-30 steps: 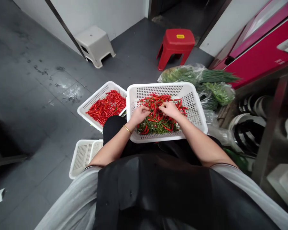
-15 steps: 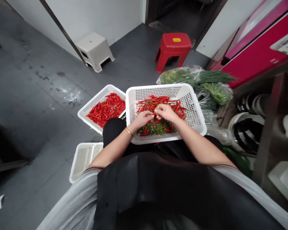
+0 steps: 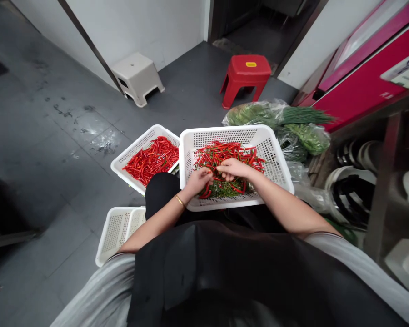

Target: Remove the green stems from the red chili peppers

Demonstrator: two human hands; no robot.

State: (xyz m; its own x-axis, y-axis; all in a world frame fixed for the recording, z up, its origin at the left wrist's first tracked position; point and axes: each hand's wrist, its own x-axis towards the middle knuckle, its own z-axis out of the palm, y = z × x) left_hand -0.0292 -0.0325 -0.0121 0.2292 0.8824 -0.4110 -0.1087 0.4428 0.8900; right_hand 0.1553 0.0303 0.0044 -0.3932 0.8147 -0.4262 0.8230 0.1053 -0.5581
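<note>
A white perforated basket [image 3: 282, 170] rests on my lap. Inside it, red chilies [image 3: 225, 147] with green stems lie loose toward the far side, and a heap of green stems [image 3: 225, 188] fills the near side. My left hand [image 3: 197, 181] is closed above the basket's left part, with red chili showing at its fingertips. To its right, my right hand [image 3: 233, 169] pinches over the chilies; what lies between its fingertips is too small to make out. A second white basket [image 3: 121, 160], on the left, holds many red chilies [image 3: 152, 159].
Another white basket [image 3: 114, 231] sits on the floor at lower left. Beyond stand a pale stool [image 3: 136, 75] and a red stool [image 3: 248, 72]. Bagged greens [image 3: 259, 112] lie past my basket's right corner, near a magenta cabinet [image 3: 357, 86]. Stacked lidded buckets [image 3: 351, 190] are at right.
My hands, which met at a red chili, have moved slightly apart. The left one has drawn back toward me and left. The whole view has shifted a little downward.
</note>
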